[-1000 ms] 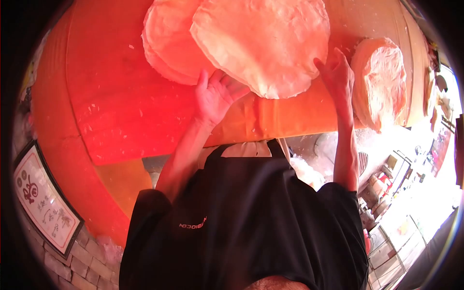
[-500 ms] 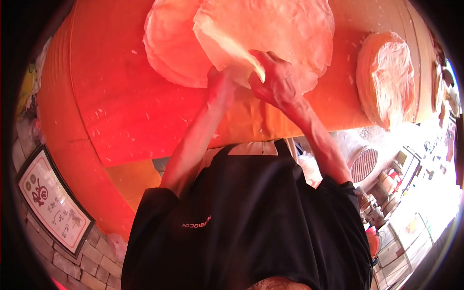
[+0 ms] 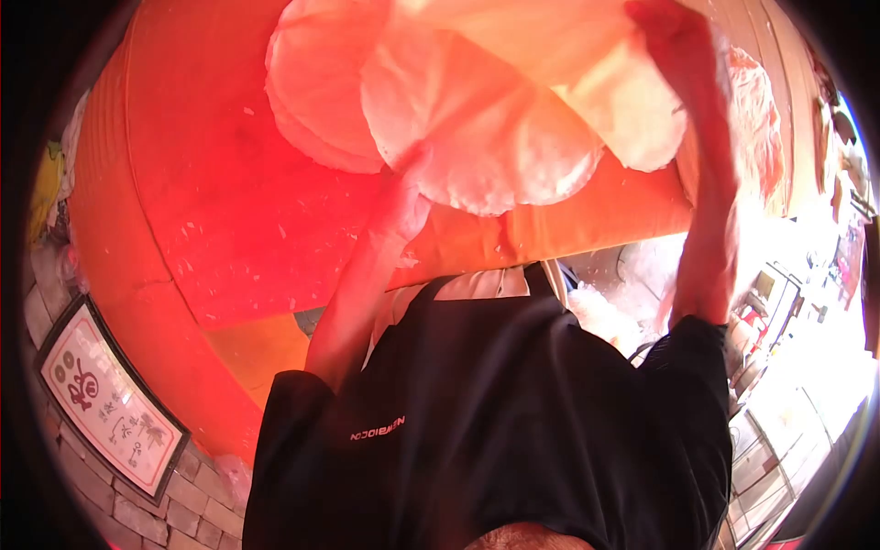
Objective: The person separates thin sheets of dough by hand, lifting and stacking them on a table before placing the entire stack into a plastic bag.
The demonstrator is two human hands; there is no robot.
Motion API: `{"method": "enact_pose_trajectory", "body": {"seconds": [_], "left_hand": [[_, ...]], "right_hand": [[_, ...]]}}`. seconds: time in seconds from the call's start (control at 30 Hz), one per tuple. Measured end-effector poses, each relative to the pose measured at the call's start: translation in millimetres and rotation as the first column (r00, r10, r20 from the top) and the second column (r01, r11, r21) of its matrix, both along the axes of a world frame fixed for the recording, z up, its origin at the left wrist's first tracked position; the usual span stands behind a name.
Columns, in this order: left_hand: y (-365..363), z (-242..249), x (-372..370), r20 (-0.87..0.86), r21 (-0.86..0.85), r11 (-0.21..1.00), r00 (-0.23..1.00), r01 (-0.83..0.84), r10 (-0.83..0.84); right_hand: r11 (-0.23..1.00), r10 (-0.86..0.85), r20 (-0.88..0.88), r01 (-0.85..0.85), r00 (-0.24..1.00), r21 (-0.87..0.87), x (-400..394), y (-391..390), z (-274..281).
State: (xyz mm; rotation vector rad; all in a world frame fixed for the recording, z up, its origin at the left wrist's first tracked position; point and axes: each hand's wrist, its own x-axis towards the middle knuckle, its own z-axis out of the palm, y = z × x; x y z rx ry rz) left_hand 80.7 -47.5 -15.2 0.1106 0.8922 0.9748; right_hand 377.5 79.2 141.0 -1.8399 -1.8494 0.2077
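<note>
A stack of thin, round, pale flatbreads (image 3: 495,170) lies near the table's front edge, overlapping another round pile (image 3: 316,101) on its left. My left hand (image 3: 410,197) is at the stack's near left edge, its slightly blurred fingers closed on the rim. My right hand (image 3: 674,37) is farther out to the right, gripping one thin flatbread (image 3: 623,110). That sheet is partly raised and folds diagonally over the stack, with its near edge hanging loose. The far part of the sheet runs out of view at the top.
Another flatbread pile (image 3: 756,119) sits to the right, partly behind my right forearm. The orange-red table (image 3: 229,211) carries scattered pale flakes. A framed sign (image 3: 110,399) leans at lower left over brick paving (image 3: 137,518). Bright, cluttered shelving stands at the right.
My right hand has moved right and away from me, drawing the flatbread across the stack. My left hand has shifted slightly nearer to me, staying at the stack's edge.
</note>
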Motion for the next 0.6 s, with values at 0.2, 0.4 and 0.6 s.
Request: {"method": "enact_pose_trajectory", "body": {"seconds": [0.2, 0.4, 0.6], "left_hand": [[-13, -25, -21, -0.075, 0.003, 1.0, 0.997, 0.028, -0.027], [-17, -37, -25, -0.084, -0.074, 0.997, 0.996, 0.031, -0.037], [-18, -18, -24, -0.054, -0.025, 0.999, 0.998, 0.023, -0.024]], "right_hand": [[0.84, 0.048, 0.598, -0.356, 0.8, 0.409, 91, 57, 50], [0.915, -0.012, 0.253, -0.091, 0.967, 0.393, 27, 9, 109], [0.988, 0.138, 0.277, -0.152, 0.951, 0.03, -86, -67, 43]]}}
